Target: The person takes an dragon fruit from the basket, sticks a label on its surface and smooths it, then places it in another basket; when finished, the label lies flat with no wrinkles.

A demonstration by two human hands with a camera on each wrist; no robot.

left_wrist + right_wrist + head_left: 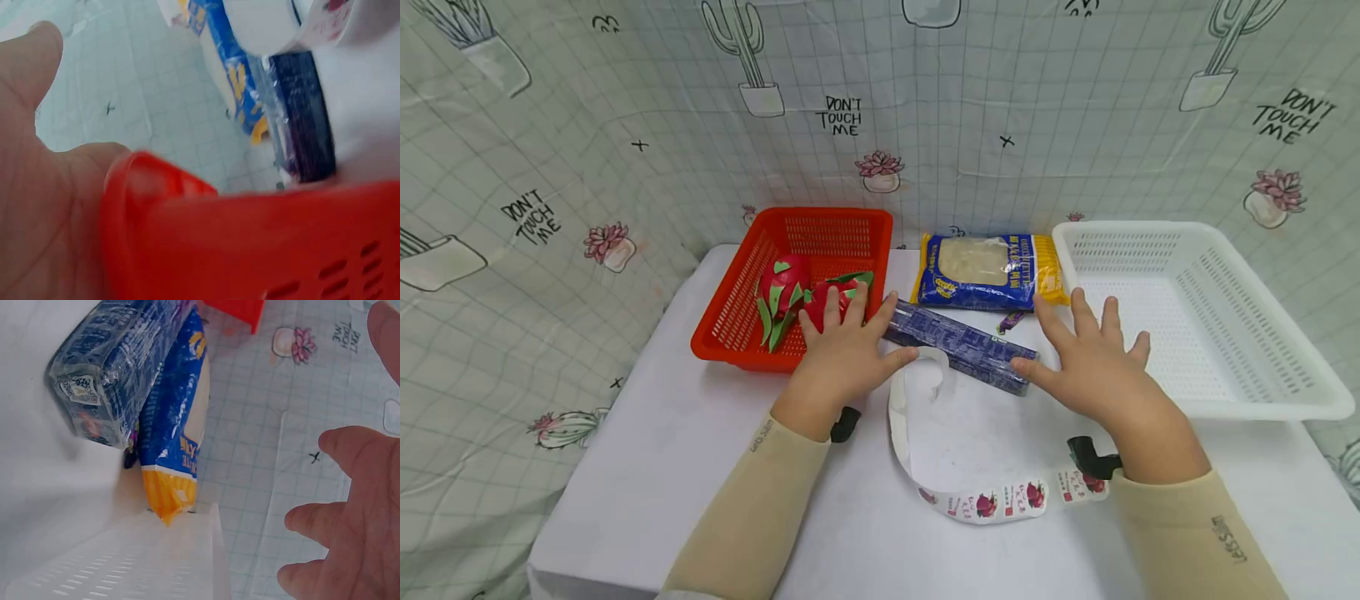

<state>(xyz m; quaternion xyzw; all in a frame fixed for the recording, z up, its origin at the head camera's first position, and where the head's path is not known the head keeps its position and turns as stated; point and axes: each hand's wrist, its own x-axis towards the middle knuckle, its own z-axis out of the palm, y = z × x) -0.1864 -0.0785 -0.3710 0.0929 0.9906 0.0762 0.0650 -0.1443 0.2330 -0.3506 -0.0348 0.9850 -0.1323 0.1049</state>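
My left hand [844, 358], fingers spread and holding nothing, is over the front right corner of a red basket [718, 337]. Two dragon fruits, real or imitation, lie in that basket; one fruit [788, 275] shows plainly, the other is partly behind my fingers. Also spread and holding nothing, my right hand [1097, 371] is at the left side of a white basket [1262, 410]. Between the hands lies a long dark blue box [962, 342] in clear wrap. A curling strip of stickers [985, 505] with dragon fruit pictures runs in front of it.
Behind the box lies a blue and yellow food bag [977, 293] with a clear window, against the white basket. A small purple wrapped piece [1011, 322] lies between bag and box. One sticker piece [1082, 483] sits near my right wrist. Patterned cloth [955, 108] hangs behind.
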